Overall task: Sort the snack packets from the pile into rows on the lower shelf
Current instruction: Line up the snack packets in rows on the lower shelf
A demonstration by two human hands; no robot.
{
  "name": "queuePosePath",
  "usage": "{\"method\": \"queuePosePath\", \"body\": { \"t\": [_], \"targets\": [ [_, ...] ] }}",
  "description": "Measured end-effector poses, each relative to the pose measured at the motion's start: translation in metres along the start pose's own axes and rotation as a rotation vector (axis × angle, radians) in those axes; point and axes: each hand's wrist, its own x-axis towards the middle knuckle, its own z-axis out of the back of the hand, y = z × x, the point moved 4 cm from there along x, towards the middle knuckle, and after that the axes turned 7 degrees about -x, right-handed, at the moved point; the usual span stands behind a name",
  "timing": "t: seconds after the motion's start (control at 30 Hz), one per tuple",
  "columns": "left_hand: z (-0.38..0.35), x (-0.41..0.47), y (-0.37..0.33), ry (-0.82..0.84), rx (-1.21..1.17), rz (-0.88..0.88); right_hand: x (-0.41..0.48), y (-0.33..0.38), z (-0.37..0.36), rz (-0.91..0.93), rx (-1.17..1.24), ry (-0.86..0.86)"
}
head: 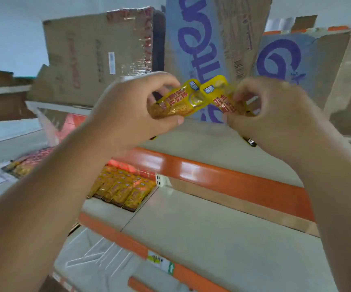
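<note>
Left hand [132, 110]: fingers curled over a yellow snack packet [174, 104], thumb beneath it, held up in the air.
Right hand [275, 114]: fingers pinching the lower end of a second packet [221, 95], also yellow.
Held packets: tilted towards each other, top ends just touching, in front of the cardboard boxes [98, 55].
Lower shelf [202, 228]: rows of packets [119, 190] lie flat on its left part, just beside the left forearm.
Orange strip [233, 182]: runs below both hands.
</note>
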Motion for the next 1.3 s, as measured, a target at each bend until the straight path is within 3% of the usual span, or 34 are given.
{"method": "queuePosePath", "body": {
  "t": [0.37,0.67,1.03,1.3],
  "targets": [
    [0.125,-0.095,0.105,-0.235,0.074,0.163,0.011,0.169,-0.113,0.097,0.226,0.058],
    [0.195,-0.175,0.234,-0.173,0.064,0.305,-0.002,0.285,-0.241,-0.020,0.360,0.081],
    [0.154,-0.221,0.331,-0.037,-0.010,0.509,-0.030,0.302,-0.348,-0.177,0.296,0.232],
    [0.076,-0.242,0.410,0.106,-0.065,0.618,-0.048,0.240,-0.431,-0.342,0.087,0.269]
  ]
}}
